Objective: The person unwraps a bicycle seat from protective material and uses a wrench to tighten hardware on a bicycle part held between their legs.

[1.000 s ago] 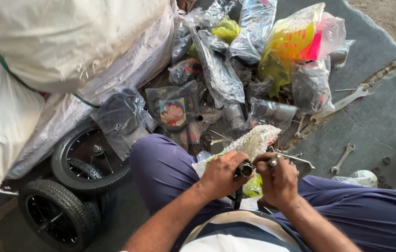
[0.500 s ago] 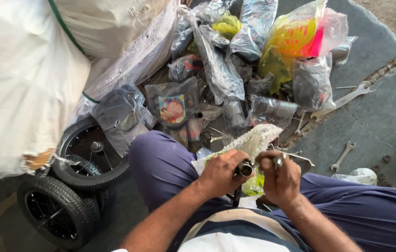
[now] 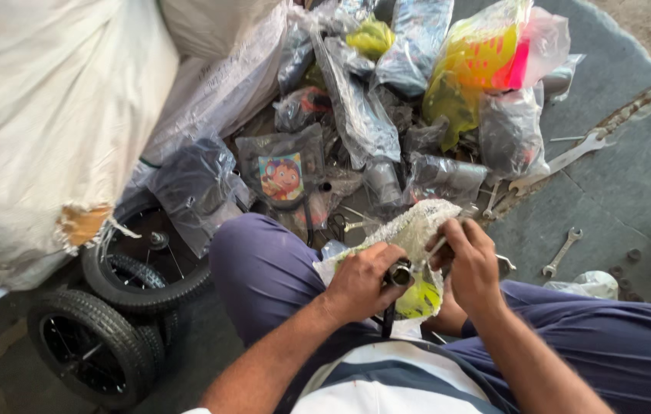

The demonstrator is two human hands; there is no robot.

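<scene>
Both hands work over my lap: my left hand (image 3: 360,280) grips a short dark metal tube (image 3: 400,273) to steady it, my right hand (image 3: 473,261) pinches a thin rod (image 3: 434,247) at its three o'clock, with foam wrap (image 3: 410,226) cushioning beneath.

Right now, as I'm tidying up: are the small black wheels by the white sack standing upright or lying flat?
Lying flat. The small black wheels rest on their sides beside the white sack, spokes and hubs facing up, overlapping one another.
</scene>
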